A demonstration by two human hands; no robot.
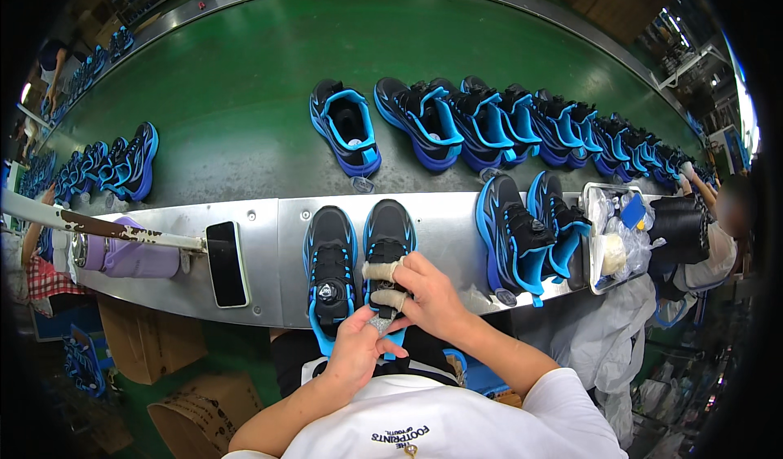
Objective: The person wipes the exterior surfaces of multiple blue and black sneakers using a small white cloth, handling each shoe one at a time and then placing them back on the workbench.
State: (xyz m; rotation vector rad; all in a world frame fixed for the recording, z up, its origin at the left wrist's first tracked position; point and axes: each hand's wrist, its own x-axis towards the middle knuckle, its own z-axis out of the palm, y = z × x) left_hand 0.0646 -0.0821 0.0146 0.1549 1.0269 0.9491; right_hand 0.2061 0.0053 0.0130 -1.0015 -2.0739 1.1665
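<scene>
Two black and blue sneakers stand side by side on the metal ledge before me, toes pointing away. The left sneaker (331, 247) has a round dial on its tongue. My right hand (432, 297), with beige wraps on two fingers, is closed over the upper of the right sneaker (389, 229) and hides its dial area. My left hand (356, 355) is pinched at that sneaker's heel opening, on a small greyish, shiny piece (382, 323) between the two hands. What the piece is, I cannot make out.
A phone (227, 264) and a purple bottle (140, 251) sit left, under a chipped white bar (106, 224). Another sneaker pair (512, 231) and a tray of plastic bags (616, 235) stand right. A row of sneakers (420, 125) lines the green belt (245, 92). People work at both sides.
</scene>
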